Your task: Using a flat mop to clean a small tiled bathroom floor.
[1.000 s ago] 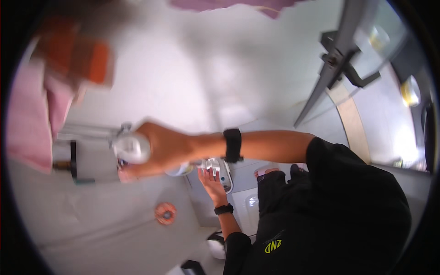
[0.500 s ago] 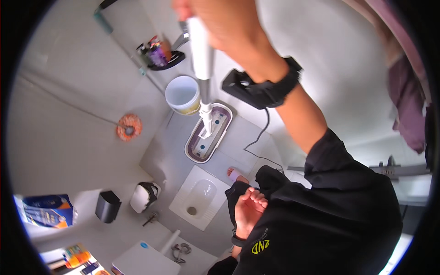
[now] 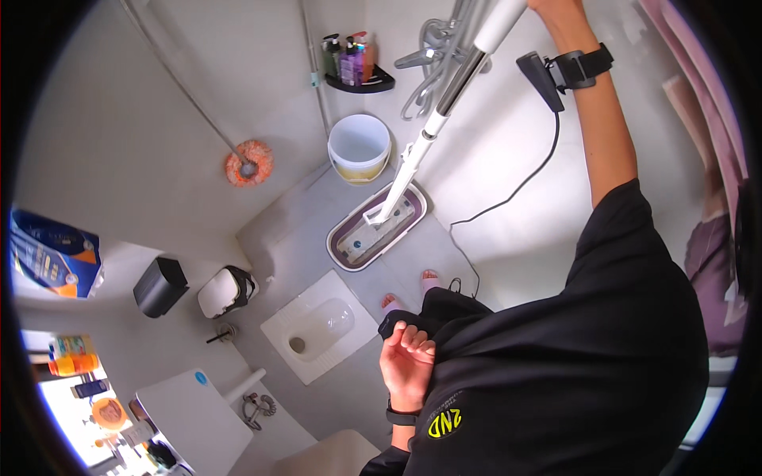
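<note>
My right hand [image 3: 549, 9], cut off by the top edge, grips the upper white part of a mop pole [image 3: 460, 83]. The pole slants down and left. Its white forked lower end [image 3: 381, 213] is over or inside an oblong mop bucket [image 3: 333, 230] with a white rim and purple inner wall. I cannot tell whether a pad is fixed to it. Held low before my black shirt, my left hand [image 3: 407, 366] has its fingers curled in loosely, with nothing visible in them.
A round white bucket [image 3: 359, 143] stands beside the mop bucket, below a black corner shelf [image 3: 361, 87] of bottles. A squat toilet [image 3: 305, 353] is set in the floor. An orange fluffy mop [image 3: 248, 164] hangs on the left wall. A black cable [image 3: 508, 198] runs from my right wrist.
My right hand has moved up and right, so the pole now slants more. My left hand stays curled in front of me. The view has shifted.
</note>
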A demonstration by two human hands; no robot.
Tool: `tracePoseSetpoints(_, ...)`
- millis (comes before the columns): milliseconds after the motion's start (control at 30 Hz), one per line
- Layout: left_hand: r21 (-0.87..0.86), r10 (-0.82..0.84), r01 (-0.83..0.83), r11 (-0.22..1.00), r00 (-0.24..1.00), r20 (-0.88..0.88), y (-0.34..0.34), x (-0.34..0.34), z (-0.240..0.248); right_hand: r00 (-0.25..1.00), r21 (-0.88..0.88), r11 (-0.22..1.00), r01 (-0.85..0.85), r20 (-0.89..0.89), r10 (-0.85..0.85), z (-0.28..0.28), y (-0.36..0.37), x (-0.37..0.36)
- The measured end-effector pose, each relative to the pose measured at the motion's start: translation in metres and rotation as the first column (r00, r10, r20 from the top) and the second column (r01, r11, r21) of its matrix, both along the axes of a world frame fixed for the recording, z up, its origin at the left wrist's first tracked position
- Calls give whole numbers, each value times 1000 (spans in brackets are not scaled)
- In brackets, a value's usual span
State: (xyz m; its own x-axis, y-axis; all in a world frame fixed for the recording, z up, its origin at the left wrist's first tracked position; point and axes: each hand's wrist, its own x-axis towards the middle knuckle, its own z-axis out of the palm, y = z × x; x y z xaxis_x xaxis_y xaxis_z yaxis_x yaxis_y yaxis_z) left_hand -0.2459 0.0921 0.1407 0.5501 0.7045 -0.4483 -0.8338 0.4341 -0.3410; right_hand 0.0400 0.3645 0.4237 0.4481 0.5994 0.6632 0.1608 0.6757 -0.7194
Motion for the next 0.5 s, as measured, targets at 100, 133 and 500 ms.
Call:
tracePoseSetpoints(100, 34, 55, -53, 998, 998, -44, 3, -5, -2, 1000, 30, 999, -21, 10, 21, 23, 8, -11)
tracePoseSetpoints(133, 59, 72, -68, 996, 995, -64, 4, -7, -3, 999, 22, 999, -28, 20, 28, 27, 9, -13)
tracePoseSetpoints(500, -120, -9, -22, 993, 969, -247, -2, -5, -35, 622, 130, 749, -650, -475, 622, -19, 25, -37)
